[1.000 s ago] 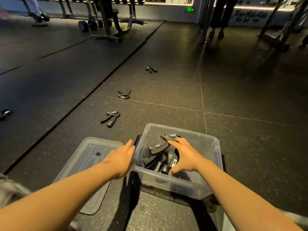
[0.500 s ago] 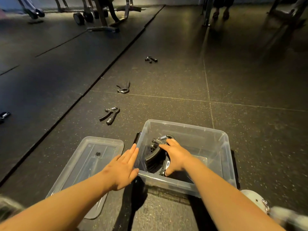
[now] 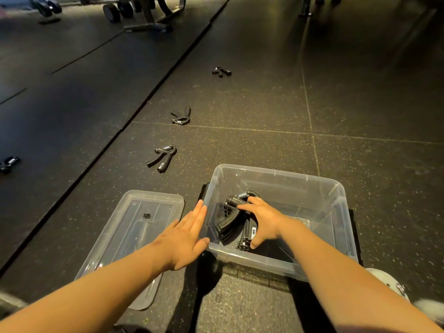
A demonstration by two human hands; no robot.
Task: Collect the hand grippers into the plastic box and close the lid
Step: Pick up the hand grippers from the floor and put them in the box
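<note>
A clear plastic box [image 3: 336,188] stands open on the dark gym floor. Inside it lie black hand grippers [image 3: 230,219] with metal springs, piled at the left side. My right hand [image 3: 262,219] reaches into the box and rests on that pile, fingers curled around one gripper. My left hand [image 3: 187,239] is flat, fingers together, against the box's outer left wall, holding nothing. The clear lid [image 3: 134,227] lies flat on the floor left of the box. More grippers lie on the floor beyond: one near [image 3: 162,157], one further [image 3: 181,116], one far [image 3: 221,71], and one at the left edge [image 3: 8,163].
A raised seam in the floor mats [image 3: 144,97] runs diagonally from lower left to upper right. Gym equipment bases and a wheel [image 3: 141,13] stand at the back left. A pale shoe [image 3: 384,282] shows at the lower right.
The camera has tilted down and closer. My right hand has sunk deeper into the box with the gripper. My left hand stays flat beside the box wall.
</note>
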